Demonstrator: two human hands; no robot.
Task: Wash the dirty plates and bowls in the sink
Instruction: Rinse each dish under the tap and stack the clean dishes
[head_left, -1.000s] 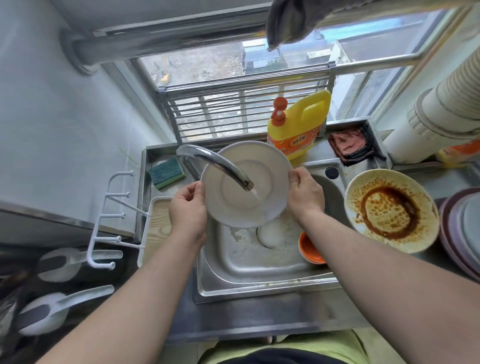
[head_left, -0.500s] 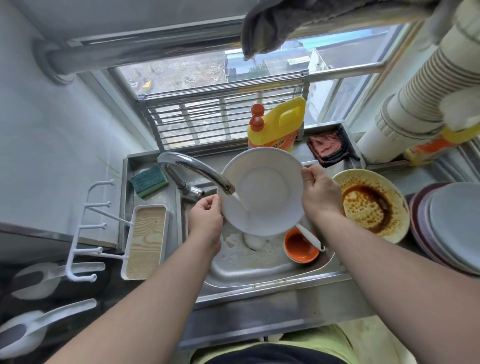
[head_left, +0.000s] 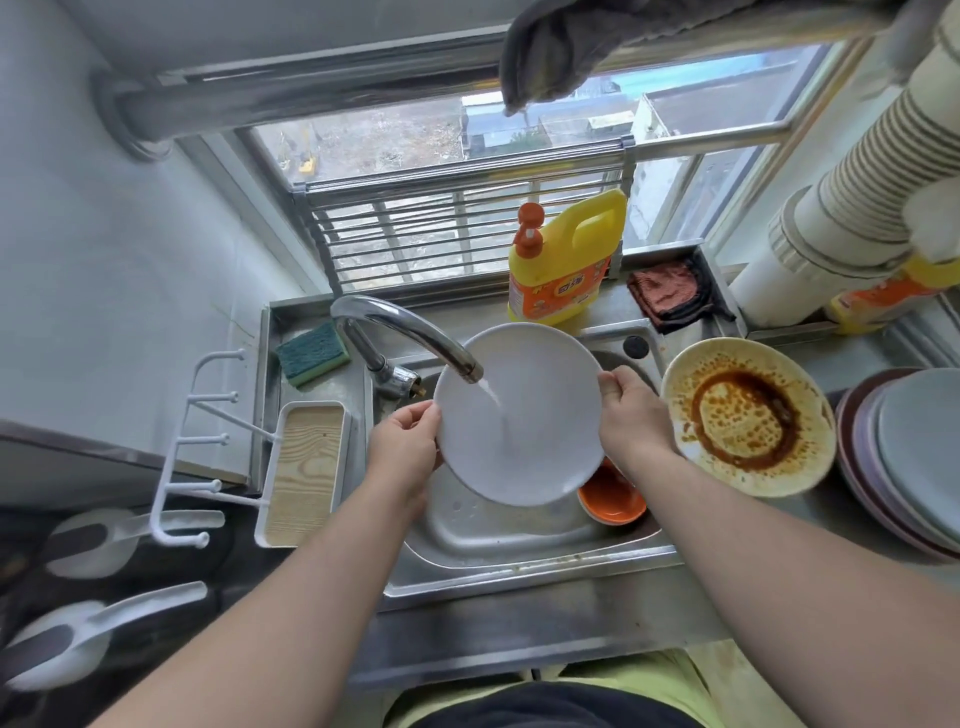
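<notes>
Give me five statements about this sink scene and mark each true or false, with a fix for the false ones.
1. Both hands hold the white plate by opposite edges, left hand and right hand. True.
2. Water from the faucet runs onto the plate. True.
3. The sauce-stained plate lies inside the sink. False: it sits on the counter to the sink's right.
4. The green sponge is in the right hand. False: it lies on the ledge left of the faucet.
5. An orange bowl sits in the sink. True.
</notes>
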